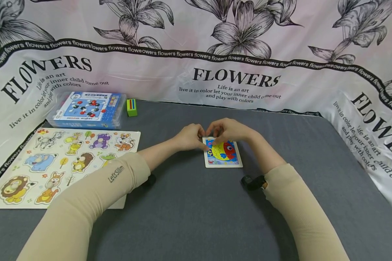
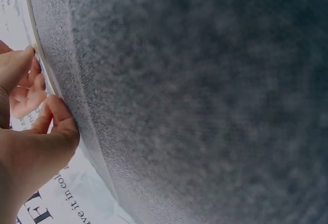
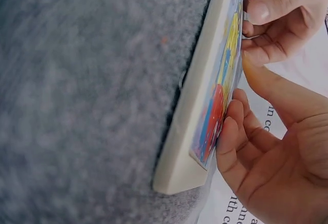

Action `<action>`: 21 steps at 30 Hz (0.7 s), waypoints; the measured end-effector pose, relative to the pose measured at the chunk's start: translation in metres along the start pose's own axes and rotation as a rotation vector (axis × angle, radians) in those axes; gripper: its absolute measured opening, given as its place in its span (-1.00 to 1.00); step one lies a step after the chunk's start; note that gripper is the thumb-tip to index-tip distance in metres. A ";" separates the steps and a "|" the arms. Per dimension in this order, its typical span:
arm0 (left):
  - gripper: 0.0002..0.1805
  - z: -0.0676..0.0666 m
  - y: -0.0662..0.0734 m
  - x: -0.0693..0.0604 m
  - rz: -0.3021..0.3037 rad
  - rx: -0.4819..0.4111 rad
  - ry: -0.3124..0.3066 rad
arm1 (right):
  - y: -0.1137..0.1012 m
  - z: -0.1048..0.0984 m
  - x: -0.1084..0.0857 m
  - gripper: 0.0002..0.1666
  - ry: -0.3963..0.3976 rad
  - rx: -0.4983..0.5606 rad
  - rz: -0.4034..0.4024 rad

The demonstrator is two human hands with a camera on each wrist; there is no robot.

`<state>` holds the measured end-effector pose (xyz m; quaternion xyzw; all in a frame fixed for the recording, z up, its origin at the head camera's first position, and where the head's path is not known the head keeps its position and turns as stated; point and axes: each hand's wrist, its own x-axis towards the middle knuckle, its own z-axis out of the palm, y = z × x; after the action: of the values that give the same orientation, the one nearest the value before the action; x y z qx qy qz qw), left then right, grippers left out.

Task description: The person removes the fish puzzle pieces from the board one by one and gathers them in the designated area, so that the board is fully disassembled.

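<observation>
A small fish jigsaw puzzle (image 1: pixel 223 152) in a white frame lies on the grey cloth, its fish yellow with a red head. At its far left corner my left hand (image 1: pixel 191 137) pinches the edge between thumb and finger. My right hand (image 1: pixel 230 129) holds the far edge with bent fingers, close beside the left. In the right wrist view, the right hand (image 3: pixel 287 147) has its thumb and fingertips against the puzzle (image 3: pixel 218 96), and the left hand (image 3: pixel 287 16) touches its other end. Seen from the left wrist, both hands meet along the puzzle's thin edge (image 2: pixel 43 60); some fingertips are hidden.
To the left lies a large animal puzzle board (image 1: pixel 130 143), partly under the left forearm. Behind it stands a clear plastic case (image 1: pixel 88 108) with a molecule picture, next to a small green striped block (image 1: pixel 131 108). A flower-printed sheet (image 1: pixel 170 72) hangs at the back.
</observation>
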<state>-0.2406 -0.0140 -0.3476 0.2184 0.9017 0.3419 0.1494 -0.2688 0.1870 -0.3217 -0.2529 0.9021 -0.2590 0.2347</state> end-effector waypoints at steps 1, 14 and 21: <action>-0.40 0.001 0.000 0.000 0.008 0.005 0.000 | 0.000 0.001 0.000 -0.59 0.003 -0.003 0.005; -0.38 0.004 -0.004 -0.005 0.000 0.162 0.006 | 0.003 0.008 0.001 -0.68 0.016 0.023 0.039; -0.11 0.001 -0.006 -0.007 0.021 0.274 -0.147 | 0.002 0.008 0.000 -0.66 0.025 0.002 0.030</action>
<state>-0.2356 -0.0210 -0.3511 0.2707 0.9243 0.2001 0.1800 -0.2653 0.1856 -0.3296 -0.2360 0.9085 -0.2594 0.2273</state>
